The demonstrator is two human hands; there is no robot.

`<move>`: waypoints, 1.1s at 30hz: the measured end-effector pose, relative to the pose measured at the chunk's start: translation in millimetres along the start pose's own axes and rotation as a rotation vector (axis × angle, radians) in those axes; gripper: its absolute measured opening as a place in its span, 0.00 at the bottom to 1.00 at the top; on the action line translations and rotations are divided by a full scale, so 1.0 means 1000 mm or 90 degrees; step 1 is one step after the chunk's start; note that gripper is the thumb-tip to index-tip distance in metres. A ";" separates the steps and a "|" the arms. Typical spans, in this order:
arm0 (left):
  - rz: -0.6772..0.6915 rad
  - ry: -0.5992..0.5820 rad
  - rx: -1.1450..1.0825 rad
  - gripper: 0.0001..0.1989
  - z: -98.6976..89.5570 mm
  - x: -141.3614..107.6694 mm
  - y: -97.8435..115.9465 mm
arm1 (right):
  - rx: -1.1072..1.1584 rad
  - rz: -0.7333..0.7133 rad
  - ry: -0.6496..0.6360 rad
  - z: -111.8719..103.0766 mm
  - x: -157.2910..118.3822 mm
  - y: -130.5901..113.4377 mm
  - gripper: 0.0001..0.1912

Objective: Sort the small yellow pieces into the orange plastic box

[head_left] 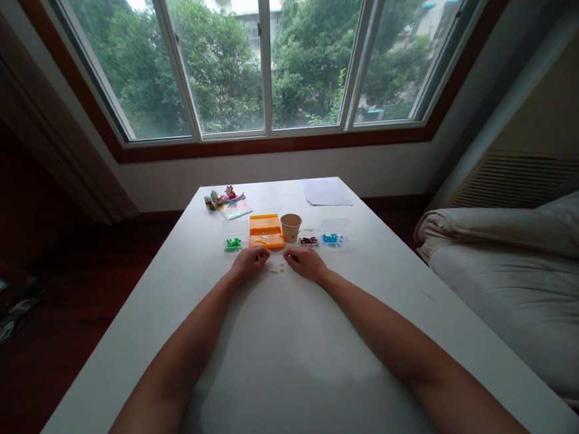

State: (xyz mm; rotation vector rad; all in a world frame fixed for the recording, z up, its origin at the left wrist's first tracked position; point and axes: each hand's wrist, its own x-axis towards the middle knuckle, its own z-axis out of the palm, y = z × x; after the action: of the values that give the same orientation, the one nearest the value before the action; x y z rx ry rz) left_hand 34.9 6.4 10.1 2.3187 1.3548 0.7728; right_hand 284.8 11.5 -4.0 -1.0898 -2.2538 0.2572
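My left hand [250,263] rests on the white table [300,350] just in front of an open orange box [264,221] that has small yellow pieces [261,239] inside. Its fingers are curled together; whatever they hold is too small to make out. Opposite it, my right hand [306,262] is closed too, fingertips pinched near the front of a brown paper cup [291,226]. What sits in that pinch is hidden. Several tiny yellow pieces [275,271] lie loose on the table between both hands.
Clear cases hold green pieces [233,244] at left, and dark brown pieces [308,241] and blue pieces [332,240] at right. Farther back are colourful small figures [220,197], a pastel packet [236,209] and white paper sheets [325,192]. A covered sofa [519,279] stands right of the table.
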 end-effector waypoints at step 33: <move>0.104 -0.152 0.085 0.08 -0.008 -0.004 0.029 | -0.003 -0.054 -0.065 0.002 0.001 -0.003 0.05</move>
State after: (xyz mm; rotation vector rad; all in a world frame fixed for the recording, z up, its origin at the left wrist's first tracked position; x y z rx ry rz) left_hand 48.3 -10.5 31.1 2.5546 1.1568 0.4423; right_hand 281.2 10.3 -3.4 -1.0002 -2.3856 0.2784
